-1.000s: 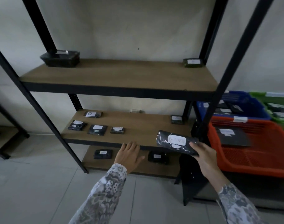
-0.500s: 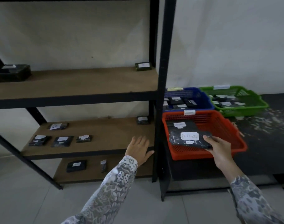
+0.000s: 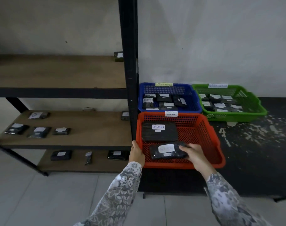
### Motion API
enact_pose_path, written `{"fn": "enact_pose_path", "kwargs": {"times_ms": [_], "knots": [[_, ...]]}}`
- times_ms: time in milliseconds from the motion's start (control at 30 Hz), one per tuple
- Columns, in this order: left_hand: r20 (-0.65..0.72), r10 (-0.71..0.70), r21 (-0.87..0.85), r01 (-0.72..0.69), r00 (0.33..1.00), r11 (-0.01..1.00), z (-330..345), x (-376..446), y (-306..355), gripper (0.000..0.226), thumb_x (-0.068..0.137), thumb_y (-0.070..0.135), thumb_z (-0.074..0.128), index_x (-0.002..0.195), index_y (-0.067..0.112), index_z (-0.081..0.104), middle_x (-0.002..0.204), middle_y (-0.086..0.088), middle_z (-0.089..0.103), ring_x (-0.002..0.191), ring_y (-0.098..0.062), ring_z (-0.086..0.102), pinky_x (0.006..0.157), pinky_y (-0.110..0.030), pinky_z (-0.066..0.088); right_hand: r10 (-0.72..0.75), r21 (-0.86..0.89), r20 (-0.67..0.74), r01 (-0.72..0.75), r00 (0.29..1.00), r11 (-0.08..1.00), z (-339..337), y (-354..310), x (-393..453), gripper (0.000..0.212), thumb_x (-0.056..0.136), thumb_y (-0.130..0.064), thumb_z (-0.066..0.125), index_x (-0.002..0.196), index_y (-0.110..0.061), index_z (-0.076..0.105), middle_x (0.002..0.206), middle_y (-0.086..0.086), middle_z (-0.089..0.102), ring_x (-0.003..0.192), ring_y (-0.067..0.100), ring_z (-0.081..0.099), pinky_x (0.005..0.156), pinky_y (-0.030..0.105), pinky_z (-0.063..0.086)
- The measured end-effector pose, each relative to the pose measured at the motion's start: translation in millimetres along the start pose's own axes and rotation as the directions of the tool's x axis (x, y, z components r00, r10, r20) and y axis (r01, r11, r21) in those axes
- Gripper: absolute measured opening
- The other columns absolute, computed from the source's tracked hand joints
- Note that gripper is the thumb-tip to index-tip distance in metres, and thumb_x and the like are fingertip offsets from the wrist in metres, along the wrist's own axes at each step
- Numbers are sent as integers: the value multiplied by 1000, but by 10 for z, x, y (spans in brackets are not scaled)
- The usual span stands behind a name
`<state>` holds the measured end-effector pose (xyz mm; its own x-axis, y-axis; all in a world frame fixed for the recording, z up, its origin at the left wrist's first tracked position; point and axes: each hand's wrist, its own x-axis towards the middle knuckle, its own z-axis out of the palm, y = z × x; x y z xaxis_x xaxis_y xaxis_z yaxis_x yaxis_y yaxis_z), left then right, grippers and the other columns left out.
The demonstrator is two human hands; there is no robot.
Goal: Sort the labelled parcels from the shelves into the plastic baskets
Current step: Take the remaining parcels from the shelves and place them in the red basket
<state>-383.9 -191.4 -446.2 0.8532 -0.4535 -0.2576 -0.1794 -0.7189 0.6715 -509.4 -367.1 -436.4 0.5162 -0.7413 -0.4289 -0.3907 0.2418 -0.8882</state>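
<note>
On the far left we see the black metal shelving unit with brown wooden boards (image 3: 60, 74), where several small black plastic-wrapped parcels with white paper labels (image 3: 39, 132) lie flat and well apart on the middle and bottom boards, labels up, which we judge is so they can be read at a glance. They are not yet sorted.

Moving right, our left hand (image 3: 136, 153) rests against the near left corner of the red perforated plastic basket (image 3: 209, 141), fingers curled over its rim; we take this as steadying the light basket. Inside it, toward the back, lies a flat rectangular black parcel labelled RETURN (image 3: 160, 131), matte and stiff-looking.

In front of that, our right hand (image 3: 193, 154) grips the right end of a soft, glossy black plastic pouch with a white label (image 3: 167, 151), fingers over its top. The pouch sits low inside the basket's near half, just beside the RETURN parcel; we cannot tell whether it already touches the mesh floor. Its wrinkled film suggests it will sag and settle rather than slide.

Behind, the blue plastic mesh basket (image 3: 192, 101) holds several labelled black parcels, and at far right the green plastic mesh basket (image 3: 253, 108) holds more, each basket tagged at its back rim.
</note>
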Motion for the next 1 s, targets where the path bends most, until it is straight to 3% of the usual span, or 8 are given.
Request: {"fn": "enact_pose_path", "kwargs": {"times_ms": [133,200,300,400,633,767,900,1000], "knots": [[-72,-87,-99,80,994,992,83,13,-6,33,88,-6,32,120,3,31,86,-19,56,84,-40,59,78,-50,50,69,-44,80,-65,994,997,155,63,172,3,86,-3,63,88,-2,64,94,18,68,84,28,66,79,43,54],[-87,-107,-124,96,990,988,94,14,2,33,88,-5,33,120,5,32,88,-19,57,84,-39,59,79,-49,50,92,-71,122,-83,988,994,234,72,217,12,84,-6,66,95,-1,64,96,14,69,84,24,65,77,37,55],[-110,-126,-127,111,986,986,97,9,30,36,90,-5,34,125,5,33,87,-14,54,81,-33,57,77,-43,49,81,-253,207,-26,975,967,326,89,229,28,74,-10,76,99,-6,65,94,6,69,81,13,62,65,23,48],[-115,-117,-132,102,986,986,92,-10,40,35,91,-5,34,125,4,33,82,-11,53,75,-29,56,75,-43,50,77,-313,210,-8,975,950,390,120,255,27,74,-5,75,98,-4,63,93,5,67,77,12,60,59,21,45],[-102,-114,-135,100,988,986,104,5,10,37,91,-2,35,127,6,32,81,-10,54,80,-35,61,78,-49,51,69,-395,137,-10,988,918,462,174,359,33,77,-7,73,108,1,63,109,15,67,93,23,61,81,33,50],[-80,-84,-140,72,993,988,94,12,0,32,92,-3,35,123,5,32,83,-10,55,75,-28,59,75,-43,53,50,-442,106,2,993,897,472,134,320,35,77,-10,74,107,1,60,108,13,66,101,27,62,89,38,51],[-10,-19,-106,18,1000,994,1,16,-56,21,97,15,38,117,6,35,100,-13,59,84,-29,60,79,-45,52,-6,-696,61,47,998,716,507,77,224,44,80,-37,70,107,-4,60,107,11,66,100,28,62,88,41,51],[44,14,29,-16,999,999,-176,2,-201,42,96,44,37,119,9,43,112,-10,58,100,-29,58,87,-42,48,-119,-831,-24,46,993,555,584,15,-9,58,86,-49,57,123,-5,50,126,15,53,119,31,48,95,44,46]]}}
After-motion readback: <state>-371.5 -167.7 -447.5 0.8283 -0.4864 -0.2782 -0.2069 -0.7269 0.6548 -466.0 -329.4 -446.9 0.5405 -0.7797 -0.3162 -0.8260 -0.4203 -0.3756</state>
